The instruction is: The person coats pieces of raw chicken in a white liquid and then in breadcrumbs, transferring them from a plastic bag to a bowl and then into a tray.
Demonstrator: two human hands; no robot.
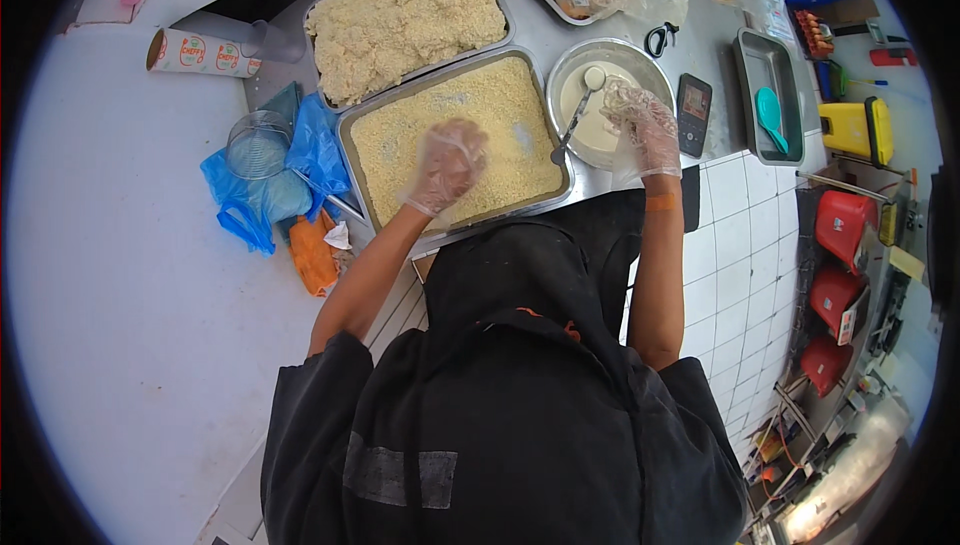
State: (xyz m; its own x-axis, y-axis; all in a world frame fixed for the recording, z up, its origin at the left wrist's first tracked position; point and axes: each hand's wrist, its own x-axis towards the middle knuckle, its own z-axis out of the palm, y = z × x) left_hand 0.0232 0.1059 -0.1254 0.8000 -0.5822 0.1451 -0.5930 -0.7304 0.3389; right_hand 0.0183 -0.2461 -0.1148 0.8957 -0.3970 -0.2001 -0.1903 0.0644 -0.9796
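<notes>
My left hand (452, 161), in a clear plastic glove, is over a metal tray (345, 150) of pale yellow breadcrumbs (400, 140). Its fingers curl inward, and whatever they may hold is hidden. At the right, my gloved right hand (648, 123) hovers at the edge of a round metal bowl (553, 95) of whitish batter (580, 110). Its fingers reach over the bowl, slightly bent and apart, with loose glove plastic around the tips. A long-handled spoon (574, 123) rests across the bowl's left side, apart from that hand.
Behind the crumbs stands a tray heaped with coated pieces (405, 20). Scissors (660, 39), a dark handheld device (693, 115) and a tray (752, 85) with a teal scoop (769, 115) lie right. Blue bags (245, 200), a wire strainer (258, 148) and a printed roll (200, 53) are left.
</notes>
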